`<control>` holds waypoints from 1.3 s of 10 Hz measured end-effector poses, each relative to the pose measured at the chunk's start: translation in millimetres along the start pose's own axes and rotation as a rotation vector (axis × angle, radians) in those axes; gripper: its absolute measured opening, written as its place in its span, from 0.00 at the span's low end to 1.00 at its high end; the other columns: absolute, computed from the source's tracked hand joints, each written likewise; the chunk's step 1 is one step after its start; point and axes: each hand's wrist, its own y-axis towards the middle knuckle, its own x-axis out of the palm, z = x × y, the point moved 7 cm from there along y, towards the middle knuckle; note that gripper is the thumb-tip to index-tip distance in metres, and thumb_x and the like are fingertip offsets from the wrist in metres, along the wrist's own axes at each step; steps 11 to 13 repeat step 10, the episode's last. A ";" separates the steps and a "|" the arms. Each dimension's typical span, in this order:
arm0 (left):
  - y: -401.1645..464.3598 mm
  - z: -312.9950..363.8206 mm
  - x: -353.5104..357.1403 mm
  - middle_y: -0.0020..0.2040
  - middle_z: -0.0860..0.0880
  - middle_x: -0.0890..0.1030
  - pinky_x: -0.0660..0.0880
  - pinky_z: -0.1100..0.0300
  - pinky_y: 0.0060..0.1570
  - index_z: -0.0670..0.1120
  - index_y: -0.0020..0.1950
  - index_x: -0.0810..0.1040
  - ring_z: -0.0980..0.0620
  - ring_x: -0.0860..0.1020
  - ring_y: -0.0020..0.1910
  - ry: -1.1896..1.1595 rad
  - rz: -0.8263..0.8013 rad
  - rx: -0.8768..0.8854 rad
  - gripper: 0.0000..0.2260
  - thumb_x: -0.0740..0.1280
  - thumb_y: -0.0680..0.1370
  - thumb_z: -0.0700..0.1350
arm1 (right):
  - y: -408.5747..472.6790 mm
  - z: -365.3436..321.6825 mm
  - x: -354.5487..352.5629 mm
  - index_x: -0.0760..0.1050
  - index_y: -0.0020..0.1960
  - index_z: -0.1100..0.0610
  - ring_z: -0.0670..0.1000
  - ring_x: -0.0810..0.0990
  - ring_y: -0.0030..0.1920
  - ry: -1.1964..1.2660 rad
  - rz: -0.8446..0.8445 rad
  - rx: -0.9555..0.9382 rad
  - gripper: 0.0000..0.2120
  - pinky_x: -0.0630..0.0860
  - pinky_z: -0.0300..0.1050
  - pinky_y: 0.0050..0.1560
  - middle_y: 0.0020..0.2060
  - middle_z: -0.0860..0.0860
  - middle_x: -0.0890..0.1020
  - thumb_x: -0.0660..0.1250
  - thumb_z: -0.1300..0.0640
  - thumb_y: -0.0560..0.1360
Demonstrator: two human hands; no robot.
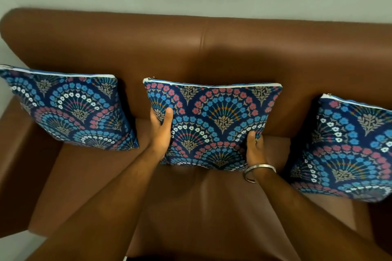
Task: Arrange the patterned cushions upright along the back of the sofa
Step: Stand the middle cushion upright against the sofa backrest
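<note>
Cushions at nine [70, 110] and three o'clock [352, 146] already stand upright—the left hand [160, 131] and right hand [255, 150] grip the middle cushion's [214, 125] sides, settling it against the sofa [203, 48] back—probably the last step.

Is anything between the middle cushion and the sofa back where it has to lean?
Nothing visible. Both hands, left and right, grip the middle blue floral-patterned cushion, upright against the brown leather sofa back. The two matching side cushions sit apart from it.
</note>
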 end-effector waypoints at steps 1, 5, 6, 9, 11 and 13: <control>-31.8 -9.8 -18.3 0.79 0.54 0.62 0.65 0.74 0.64 0.47 0.84 0.50 0.57 0.64 0.75 0.091 -0.005 -0.093 0.37 0.63 0.82 0.59 | -41.6 7.4 5.9 0.48 0.80 0.56 0.61 0.54 0.79 -0.426 0.149 0.015 0.36 0.58 0.55 0.74 0.80 0.58 0.52 0.53 0.39 0.79; 52.0 40.2 -382.2 0.74 0.53 0.69 0.65 0.56 0.72 0.47 0.81 0.60 0.50 0.71 0.72 0.267 0.303 -0.064 0.38 0.67 0.78 0.63 | -114.3 -36.0 342.4 0.46 0.80 0.50 0.57 0.57 0.78 -0.319 -0.531 -0.001 0.40 0.61 0.52 0.73 0.80 0.53 0.55 0.65 0.46 0.77; 129.5 54.5 -419.5 0.73 0.45 0.77 0.77 0.56 0.64 0.47 0.79 0.65 0.50 0.78 0.68 0.199 0.164 -0.001 0.37 0.68 0.76 0.64 | -77.8 -30.1 395.6 0.44 0.80 0.48 0.62 0.61 0.76 -0.135 -0.462 0.242 0.41 0.66 0.57 0.70 0.79 0.54 0.57 0.66 0.46 0.77; 193.9 8.6 -445.5 0.68 0.47 0.81 0.79 0.41 0.62 0.51 0.76 0.68 0.48 0.81 0.64 0.074 0.134 -0.033 0.39 0.70 0.71 0.71 | -54.4 -27.8 498.3 0.52 0.79 0.53 0.67 0.72 0.67 -0.287 -0.394 0.255 0.30 0.70 0.65 0.66 0.69 0.61 0.72 0.51 0.43 0.81; 176.8 18.9 -441.6 0.72 0.48 0.77 0.76 0.41 0.67 0.53 0.79 0.64 0.48 0.78 0.68 0.135 0.079 -0.024 0.40 0.69 0.72 0.70 | -70.5 -45.6 468.0 0.50 0.79 0.50 0.64 0.67 0.73 -0.212 -0.260 0.164 0.34 0.68 0.62 0.69 0.76 0.56 0.65 0.55 0.40 0.78; 176.8 18.9 -441.6 0.72 0.48 0.77 0.76 0.41 0.67 0.53 0.79 0.64 0.48 0.78 0.68 0.135 0.079 -0.024 0.40 0.69 0.72 0.70 | -70.5 -45.6 468.0 0.50 0.79 0.50 0.64 0.67 0.73 -0.212 -0.260 0.164 0.34 0.68 0.62 0.69 0.76 0.56 0.65 0.55 0.40 0.78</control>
